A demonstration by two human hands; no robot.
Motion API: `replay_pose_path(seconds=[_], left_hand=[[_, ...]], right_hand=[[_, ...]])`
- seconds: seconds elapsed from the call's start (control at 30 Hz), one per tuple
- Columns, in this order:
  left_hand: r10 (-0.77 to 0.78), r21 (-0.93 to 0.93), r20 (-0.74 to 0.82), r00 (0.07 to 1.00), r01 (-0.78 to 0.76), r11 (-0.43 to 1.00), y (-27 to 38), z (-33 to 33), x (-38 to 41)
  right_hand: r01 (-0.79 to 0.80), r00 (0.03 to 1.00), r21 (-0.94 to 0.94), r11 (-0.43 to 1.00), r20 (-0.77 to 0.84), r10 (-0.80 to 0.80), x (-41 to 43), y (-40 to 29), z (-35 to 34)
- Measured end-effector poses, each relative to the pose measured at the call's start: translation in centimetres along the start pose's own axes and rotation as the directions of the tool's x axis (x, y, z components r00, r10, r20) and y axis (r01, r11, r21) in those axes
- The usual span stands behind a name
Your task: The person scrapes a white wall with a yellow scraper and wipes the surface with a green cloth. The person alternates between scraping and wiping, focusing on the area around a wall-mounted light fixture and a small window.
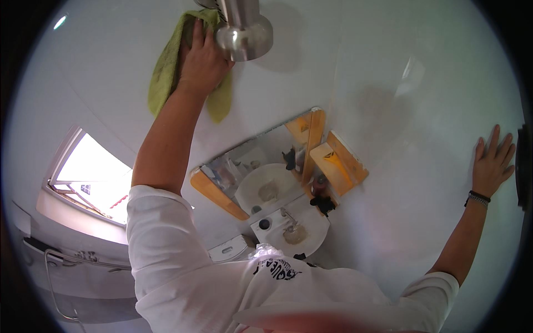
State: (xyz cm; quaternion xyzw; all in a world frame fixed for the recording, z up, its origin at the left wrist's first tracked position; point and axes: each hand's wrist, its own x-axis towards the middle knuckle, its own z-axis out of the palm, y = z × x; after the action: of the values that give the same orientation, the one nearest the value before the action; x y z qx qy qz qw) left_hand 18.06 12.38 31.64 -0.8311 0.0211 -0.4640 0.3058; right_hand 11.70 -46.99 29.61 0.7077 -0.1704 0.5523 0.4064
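Observation:
A green cloth (166, 79) hangs in folds against the pale, glossy wall at the upper left. My left hand (204, 62) holds it flat to that surface, fingers pointing up and partly within its folds. Just right of these fingers is a brushed metal spotlight-like fixture (245, 37), which hides part of the cloth's edge. At the far right my right hand (493, 166) rests on the wall with its fingers spread and nothing held. A dark band and a chain bracelet (479, 199) circle its wrist.
Below are a mirror (250, 166) with wooden sides, a small wooden shelf (339, 166) holding items, a white washbasin (318, 229) with a tap, and a white cistern lid (229, 248). An open window (93, 175) and shower fittings (89, 256) lie left. A dark round object (525, 166) borders the right hand.

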Motion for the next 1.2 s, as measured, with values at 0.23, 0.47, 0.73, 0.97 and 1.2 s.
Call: replay_pose_path(seconds=[0.23, 0.47, 0.73, 0.97, 1.2], left_hand=[[-0.131, -0.412, 0.166, 0.977, 0.189, 0.891, 3.8, 2.8, 1.8], [0.212, 0.653, -0.017, 0.977, -0.150, 0.742, 6.1, 9.9, 3.2], [0.385, -0.105, 0.334, 0.860, -0.372, 0.922, 15.4, 8.3, -4.0], [0.273, -0.160, 0.336, 0.902, -0.231, 0.960, 14.7, 7.2, -2.7], [-0.422, -0.055, 0.072, 0.904, 0.426, 0.903, 13.2, 1.5, 11.2]], right_hand=[[0.028, 0.999, -0.011, 1.000, -0.023, -0.028, -0.2, 0.4, 0.5], [0.052, 0.996, -0.007, 0.999, -0.065, -0.053, -0.4, 0.3, 1.3], [0.070, 0.997, -0.048, 0.996, -0.035, -0.072, 0.0, 0.3, 0.4], [0.009, 0.999, 0.072, 0.997, -0.053, -0.005, 0.1, -0.3, -0.7], [-0.052, 0.996, 0.207, 0.977, -0.057, 0.065, 0.2, -0.7, -1.8]])
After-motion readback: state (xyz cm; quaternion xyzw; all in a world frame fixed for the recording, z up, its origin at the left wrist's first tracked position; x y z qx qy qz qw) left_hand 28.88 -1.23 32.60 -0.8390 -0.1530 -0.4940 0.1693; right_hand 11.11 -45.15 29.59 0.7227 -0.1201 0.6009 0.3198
